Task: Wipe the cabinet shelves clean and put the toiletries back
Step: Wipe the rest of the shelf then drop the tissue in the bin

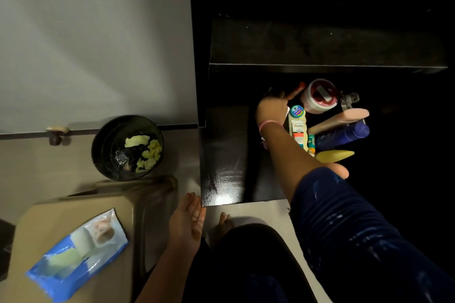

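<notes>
The right hand [273,106] reaches into the dark lower cabinet shelf [226,155], fingers extended toward a white jar with a red lid [318,97]; whether it touches the jar is hard to tell in the gloom. Beside the wrist stands a white tube reading "Himalaya" [298,130], topped by a small blue-green round tin [296,110] whose label is too blurred to read. A pink bottle [344,118], a dark blue bottle [344,134] and a yellow bottle [334,156] lie tilted alongside. The left hand [188,221] hangs open, fingers straight, holding nothing. A blue wipes pack [76,256] rests on a beige stool [49,216], near a black bin [126,146] holding crumpled yellow wipes.
</notes>
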`<state>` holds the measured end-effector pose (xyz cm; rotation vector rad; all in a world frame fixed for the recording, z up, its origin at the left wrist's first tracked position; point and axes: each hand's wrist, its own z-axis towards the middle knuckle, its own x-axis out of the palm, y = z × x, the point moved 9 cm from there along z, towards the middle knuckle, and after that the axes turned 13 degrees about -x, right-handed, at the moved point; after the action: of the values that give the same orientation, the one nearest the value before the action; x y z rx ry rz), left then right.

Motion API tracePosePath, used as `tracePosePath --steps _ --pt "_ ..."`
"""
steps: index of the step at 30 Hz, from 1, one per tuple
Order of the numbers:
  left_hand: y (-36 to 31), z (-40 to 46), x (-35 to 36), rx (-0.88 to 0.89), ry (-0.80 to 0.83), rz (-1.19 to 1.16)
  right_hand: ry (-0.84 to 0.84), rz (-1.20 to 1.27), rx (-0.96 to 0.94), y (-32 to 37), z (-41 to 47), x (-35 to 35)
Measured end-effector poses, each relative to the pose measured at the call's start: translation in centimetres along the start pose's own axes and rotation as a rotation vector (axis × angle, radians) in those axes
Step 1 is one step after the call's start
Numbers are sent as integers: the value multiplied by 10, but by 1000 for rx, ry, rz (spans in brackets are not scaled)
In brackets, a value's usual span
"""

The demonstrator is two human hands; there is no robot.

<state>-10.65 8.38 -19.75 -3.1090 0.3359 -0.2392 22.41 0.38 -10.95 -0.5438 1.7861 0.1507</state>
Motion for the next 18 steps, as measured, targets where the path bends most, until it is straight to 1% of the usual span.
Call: tracePosePath --steps 2,4,8,12,14,16,18 --pt "1 1 0 -5 3 -7 -29 116 19 8 0 1" --pt "3 2 1 -9 8 -13 -52 188 -1 25 -1 -1" --pt "3 4 3 -16 15 9 -68 229 -149 75 -2 -14" --pt "2 2 2 -2 21 12 -34 283 -276 110 1 -20" --pt "0 2 1 10 16 10 -4 320 -309 116 2 -23" --pt "0 4 -2 7 16 3 -9 371 -308 114 2 -21" --pt "2 4 -3 -1 19 -3 -83 451 -310 110 -6 -18"
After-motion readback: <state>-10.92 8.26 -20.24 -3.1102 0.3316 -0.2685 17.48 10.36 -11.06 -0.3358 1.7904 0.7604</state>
